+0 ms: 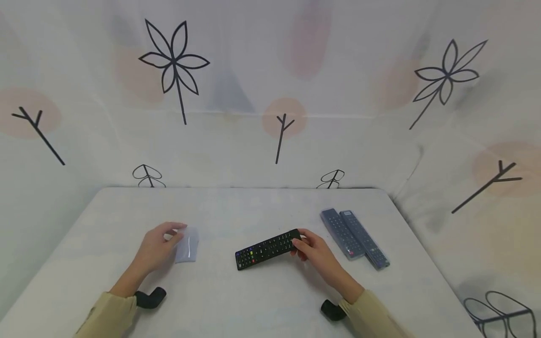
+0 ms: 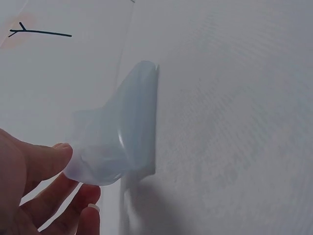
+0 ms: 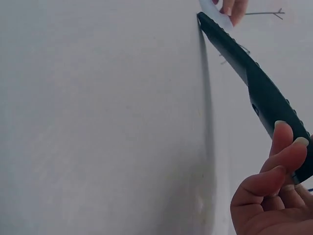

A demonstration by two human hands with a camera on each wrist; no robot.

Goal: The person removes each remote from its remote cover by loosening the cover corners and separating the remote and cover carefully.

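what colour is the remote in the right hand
Black, with a few coloured buttons; the remote shows best in the head view.

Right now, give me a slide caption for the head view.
Left hand pinches a clear silicone cover; right hand grips a black remote beside two covered remotes.

Both forearms, in beige sleeves, reach forward from the near edge, each wrist carrying a black mount. The left hand (image 1: 158, 249) lies palm inward, thumb and fingertips (image 2: 54, 159) pinching closed, the remaining fingers loosely curled below. The right hand (image 1: 314, 251) is turned inward, its fingers (image 3: 286, 152) bent and bunched together around its grip.
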